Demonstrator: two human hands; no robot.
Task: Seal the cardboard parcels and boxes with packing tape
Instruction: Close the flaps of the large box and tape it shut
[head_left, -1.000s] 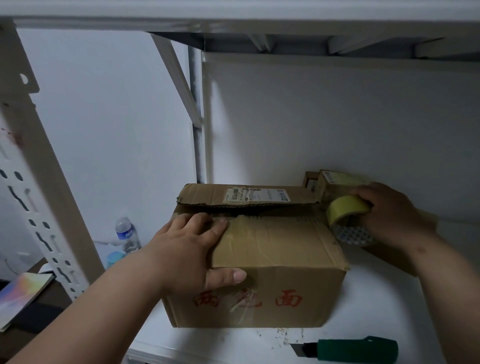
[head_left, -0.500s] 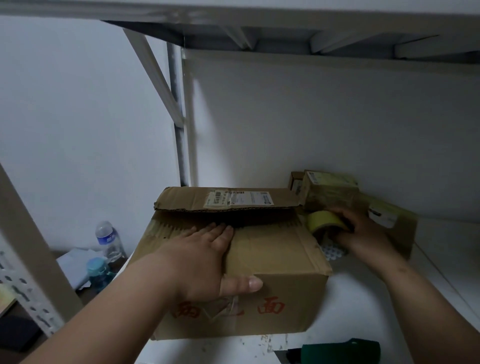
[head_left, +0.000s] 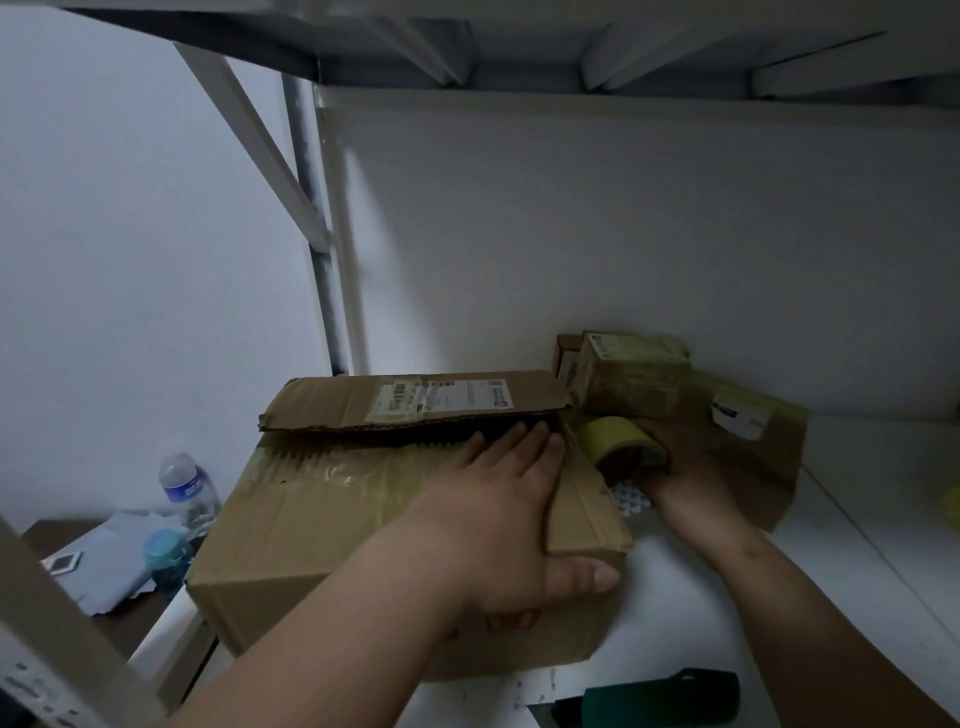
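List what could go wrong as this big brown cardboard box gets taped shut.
The rear flap with the white shipping label stands raised; tape laid now could bridge a gap. The left hand pins only the near flap of the big brown cardboard box, which may spring up. The yellow tape roll, gripped by the right hand, sits close to small taped parcels and might snag.

Your left hand (head_left: 498, 525) lies flat, palm down, fingers straight and pointing away from you, thumb hooked over the near edge beneath it. Your left forearm runs in from the lower left. Your right hand (head_left: 680, 462) sits farther back to the right, fingers curled in a grip, wrist bent, forearm stretching from the lower right corner.
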